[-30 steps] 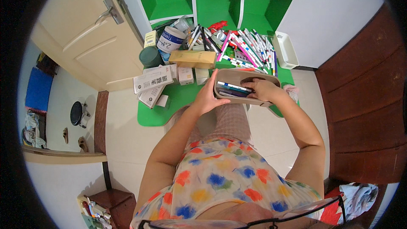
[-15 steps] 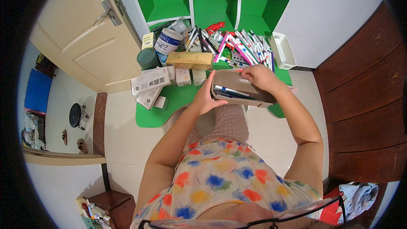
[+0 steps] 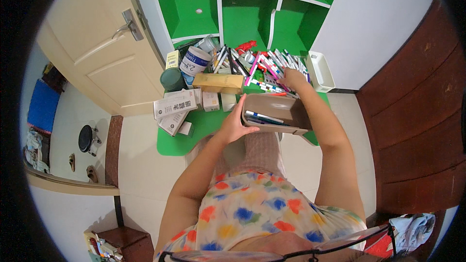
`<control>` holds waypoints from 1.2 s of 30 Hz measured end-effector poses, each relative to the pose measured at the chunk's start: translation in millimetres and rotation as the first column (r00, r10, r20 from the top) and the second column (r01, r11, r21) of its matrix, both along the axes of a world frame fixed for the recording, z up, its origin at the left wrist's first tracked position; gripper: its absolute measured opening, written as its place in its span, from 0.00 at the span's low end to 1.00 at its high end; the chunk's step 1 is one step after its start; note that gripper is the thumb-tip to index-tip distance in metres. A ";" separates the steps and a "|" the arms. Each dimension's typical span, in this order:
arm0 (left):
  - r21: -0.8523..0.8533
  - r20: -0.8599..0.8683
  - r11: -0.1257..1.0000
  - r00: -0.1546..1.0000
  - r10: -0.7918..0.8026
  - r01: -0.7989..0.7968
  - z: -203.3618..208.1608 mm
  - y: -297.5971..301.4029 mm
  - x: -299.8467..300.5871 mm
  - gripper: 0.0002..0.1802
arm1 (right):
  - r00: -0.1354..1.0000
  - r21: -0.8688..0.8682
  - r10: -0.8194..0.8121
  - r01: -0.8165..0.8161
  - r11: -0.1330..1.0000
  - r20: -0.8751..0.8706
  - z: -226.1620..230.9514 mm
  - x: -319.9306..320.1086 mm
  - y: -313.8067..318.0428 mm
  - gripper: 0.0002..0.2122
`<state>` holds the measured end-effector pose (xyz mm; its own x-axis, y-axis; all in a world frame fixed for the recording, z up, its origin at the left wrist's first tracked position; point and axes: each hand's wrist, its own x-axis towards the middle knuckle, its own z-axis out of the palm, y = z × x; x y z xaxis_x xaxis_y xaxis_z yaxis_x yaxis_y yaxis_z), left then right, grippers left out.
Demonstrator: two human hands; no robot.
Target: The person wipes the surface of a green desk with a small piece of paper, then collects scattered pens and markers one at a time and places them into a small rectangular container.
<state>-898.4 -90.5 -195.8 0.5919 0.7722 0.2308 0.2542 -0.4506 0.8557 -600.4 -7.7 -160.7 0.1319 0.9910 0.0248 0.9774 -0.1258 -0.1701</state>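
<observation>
My left hand (image 3: 234,125) grips the left end of a brown-grey plastic bin (image 3: 298,112), thumb along its near rim. The bin is held tilted at the desk's front edge. Several pens (image 3: 264,117), white and dark, lie in its left part. My right hand (image 3: 294,78) is beyond the bin, at the near side of a heap of markers (image 3: 276,63). Its fingers are curled down among the markers; what they hold, if anything, is hidden. An orange pen (image 3: 275,94) lies just behind the bin's far rim.
The green desk (image 3: 170,141) carries a gold box (image 3: 218,83), white cartons (image 3: 174,106), a tape roll (image 3: 195,61) and a dark green round container (image 3: 172,79) on the left. A white bin (image 3: 320,72) stands at the right. Green shelves (image 3: 247,17) rise behind.
My right hand has moved from inside the brown-grey bin to the marker heap beyond it. My left hand keeps its grip on the bin. The whole view has shifted slightly.
</observation>
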 end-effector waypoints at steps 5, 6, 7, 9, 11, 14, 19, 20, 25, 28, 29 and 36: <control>-0.050 -0.007 0.999 1.000 -0.013 0.012 2.6 0.4 -4.6 0.63 | 0.996 0.058 -0.085 0.084 0.995 0.011 -0.2 -21.5 -6.2 0.24; -0.048 -0.007 0.999 1.000 -0.014 0.013 2.5 0.9 -3.3 0.63 | 0.997 0.045 -0.079 0.078 0.996 0.016 -0.6 -18.5 -5.8 0.23; -0.036 -0.010 0.999 1.000 -0.017 0.016 1.5 1.2 -1.8 0.63 | 0.997 0.047 -0.080 0.079 0.996 0.016 -3.5 -15.8 -3.7 0.23; -0.025 -0.011 0.999 1.000 -0.021 0.021 -1.0 2.0 -0.2 0.63 | 0.997 0.066 -0.012 0.008 0.998 0.072 -11.2 -13.0 0.0 0.24; -0.023 0.021 0.999 0.999 -0.028 0.028 -3.5 2.9 1.5 0.63 | 0.995 0.085 -0.019 0.011 0.996 0.096 -18.1 -11.2 2.5 0.23; -0.017 0.006 1.000 1.000 -0.014 0.014 -1.8 2.0 -0.5 0.63 | 0.996 0.034 -0.043 0.040 0.999 0.084 -7.9 -20.9 -0.4 0.21; -0.008 0.030 1.000 0.999 -0.012 0.013 -6.6 2.6 -0.3 0.63 | 0.997 0.005 -0.026 0.025 1.000 0.072 -5.2 -22.3 -1.6 0.21; -0.001 0.026 1.000 1.000 -0.012 0.012 -7.3 3.0 0.5 0.63 | 0.997 0.002 -0.028 0.028 1.000 0.073 -7.0 -19.7 -1.5 0.21; -0.008 0.027 1.000 1.000 -0.008 0.008 -4.3 1.7 -0.4 0.64 | 0.999 0.032 -0.016 0.015 0.999 0.040 -6.9 -18.4 -1.0 0.20; 0.009 0.031 1.000 1.000 -0.005 0.004 -2.7 1.2 -0.7 0.64 | 0.997 0.125 0.044 -0.052 0.991 0.068 -12.7 -14.8 1.9 0.16; 0.012 0.030 1.000 1.000 -0.008 0.008 -1.5 1.0 -0.6 0.64 | 0.996 0.128 0.047 -0.056 0.990 0.073 -13.8 -12.0 2.1 0.16; 0.003 0.026 1.000 0.999 -0.022 0.022 4.3 1.8 -1.1 0.62 | 0.946 0.399 0.314 -0.320 0.859 0.081 12.5 -9.9 -8.8 0.10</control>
<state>-899.5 -88.8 -191.5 0.6027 0.7585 0.2479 0.2222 -0.4579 0.8608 -610.3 -16.5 -148.2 -0.1907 0.8831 0.4288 0.9552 0.2675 -0.1262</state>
